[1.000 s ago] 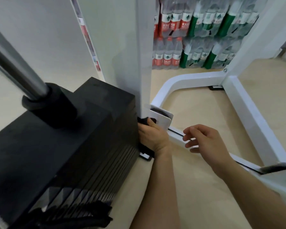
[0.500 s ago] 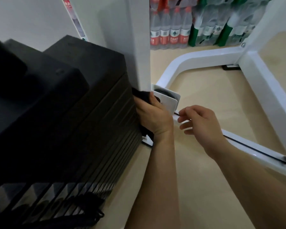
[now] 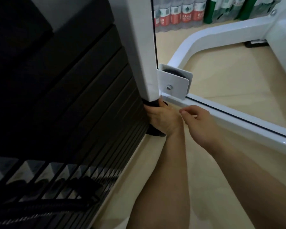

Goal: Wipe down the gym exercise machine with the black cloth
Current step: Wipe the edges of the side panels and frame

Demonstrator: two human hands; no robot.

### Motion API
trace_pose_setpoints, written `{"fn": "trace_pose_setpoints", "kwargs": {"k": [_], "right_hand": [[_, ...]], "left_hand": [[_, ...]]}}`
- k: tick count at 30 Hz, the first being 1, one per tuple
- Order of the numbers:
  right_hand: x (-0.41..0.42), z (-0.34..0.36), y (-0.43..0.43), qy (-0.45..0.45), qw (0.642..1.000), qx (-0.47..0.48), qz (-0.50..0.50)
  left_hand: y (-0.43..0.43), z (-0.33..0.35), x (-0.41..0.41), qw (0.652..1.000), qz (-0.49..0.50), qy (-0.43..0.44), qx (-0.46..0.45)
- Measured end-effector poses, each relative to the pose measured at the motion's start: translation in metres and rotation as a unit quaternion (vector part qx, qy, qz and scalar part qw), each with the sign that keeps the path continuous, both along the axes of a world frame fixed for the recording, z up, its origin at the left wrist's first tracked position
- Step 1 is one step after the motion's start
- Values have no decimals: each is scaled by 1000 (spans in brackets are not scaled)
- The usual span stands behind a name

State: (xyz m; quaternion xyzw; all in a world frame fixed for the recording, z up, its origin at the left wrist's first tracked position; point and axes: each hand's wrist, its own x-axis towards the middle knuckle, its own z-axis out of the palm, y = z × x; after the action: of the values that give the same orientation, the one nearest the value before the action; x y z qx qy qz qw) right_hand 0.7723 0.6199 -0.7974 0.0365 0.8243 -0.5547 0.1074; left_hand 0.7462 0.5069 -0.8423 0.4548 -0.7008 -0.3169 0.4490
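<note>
Cloth point(image 3: 153, 103), black and bunched, is sitting wedged at the foot of the white post point(image 3: 142, 47), against the dark weight stack point(image 3: 89, 104), with the left hand point(image 3: 162, 118) pressing it there, grip clenched round the fabric. Right hand point(image 3: 200, 124) is hovering just beside, grip released, fingers loosely bent, over the white floor rail point(image 3: 238, 123). Water bottles point(image 3: 180, 14) are standing behind.

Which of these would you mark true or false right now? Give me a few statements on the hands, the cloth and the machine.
1. The left hand holds the black cloth at the foot of the white upright post. True.
2. The right hand holds a second cloth. False: it holds nothing, fingers loosely curled.
3. The black cloth lies on top of the weight stack. False: it is low beside the weight stack, near the floor.
4. Bottled water stands behind the white frame. True.
</note>
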Motion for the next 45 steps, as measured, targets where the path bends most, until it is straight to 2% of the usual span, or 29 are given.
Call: {"fn": "trace_pose_setpoints", "kwargs": {"k": [1, 3, 7, 9, 14, 17, 19, 23, 25, 28, 29, 34, 39, 43, 45], "right_hand": [[-2, -3, 0, 4, 1000, 10, 9], [-3, -11, 1, 9, 999, 25, 19], [7, -30, 5, -4, 997, 61, 39], [13, -37, 9, -18, 996, 75, 55], [14, -41, 22, -63, 983, 147, 88], [13, -39, 22, -82, 981, 157, 80], [15, -36, 18, -89, 982, 147, 80], [19, -19, 6, -83, 973, 179, 123], [18, -7, 1, -76, 972, 185, 124], [24, 6, -2, -69, 971, 207, 97], [28, 8, -2, -66, 971, 212, 91], [73, 17, 0, -68, 954, 255, 139], [123, 29, -7, -69, 944, 266, 183], [160, 37, -17, -80, 939, 301, 144], [188, 41, -23, -88, 939, 309, 125]], "left_hand": [[4, -3, -8, 998, -40, 44, 20], [12, 12, -10, 991, -105, 57, 60], [10, 30, -21, 983, -104, 153, 22], [19, 31, -18, 982, -132, 137, 8], [28, 1, -2, 992, -126, -13, -27], [27, -22, 3, 990, -112, -64, -65], [28, -30, 10, 984, -138, -84, -72], [36, -32, 46, 958, -265, -112, 16], [40, -35, 74, 920, -361, -135, 63], [37, -32, 111, 859, -484, -163, 40], [36, -30, 120, 848, -499, -168, 63], [11, -4, 155, 818, -502, -176, 219], [-12, 23, 195, 790, -518, -182, 271], [-24, 42, 241, 777, -491, -158, 360], [-30, 50, 273, 782, -481, -161, 363]]}}
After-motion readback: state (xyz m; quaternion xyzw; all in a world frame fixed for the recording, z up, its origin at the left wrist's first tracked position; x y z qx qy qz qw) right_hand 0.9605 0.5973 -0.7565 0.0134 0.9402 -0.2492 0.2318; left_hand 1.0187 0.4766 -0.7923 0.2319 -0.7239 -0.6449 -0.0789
